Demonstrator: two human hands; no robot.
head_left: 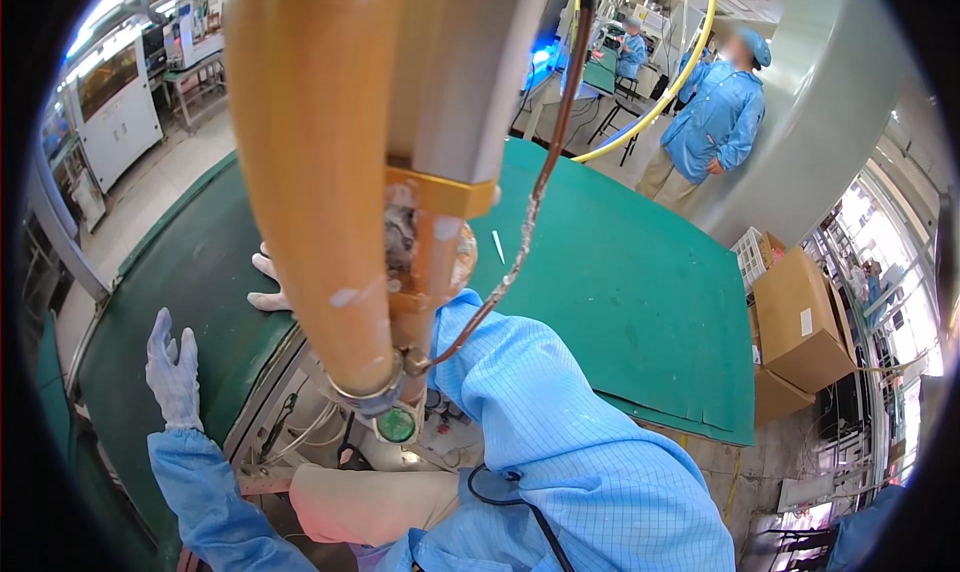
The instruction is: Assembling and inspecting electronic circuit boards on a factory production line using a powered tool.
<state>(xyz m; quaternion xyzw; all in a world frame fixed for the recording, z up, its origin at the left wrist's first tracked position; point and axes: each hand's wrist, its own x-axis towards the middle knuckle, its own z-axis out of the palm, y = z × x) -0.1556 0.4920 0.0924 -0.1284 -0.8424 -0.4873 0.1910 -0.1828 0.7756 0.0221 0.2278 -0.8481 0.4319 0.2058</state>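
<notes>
Worktop (640, 312), green-surfaced, runs from 8 o'clock over 12 to 4 o'clock. Hose (300, 142), thick and tan, looms close to the camera at 10 o'clock, covering part of the worktop. Column (470, 82), grey, appears alongside the hose at 12 o'clock. Co-worker (710, 112), in blue coat and cap, stands beyond the worktop at 2 o'clock. Carton (795, 317), brown, sits past the worktop's edge at 3 o'clock. Left hand (175, 377), white-gloved, is over the worktop between 8 and 9 o'clock, thumb and fingers spread; contact unclear. Right hand (268, 300), white-gloved, shows parted digits at 9 o'clock, the rest behind the hose; grip cannot be told. Clamp (375, 404), metal, rings the hose's lower end at 7 o'clock. Tip (498, 246), white, tapered, lies on the worktop near centre, toward 1 o'clock
</notes>
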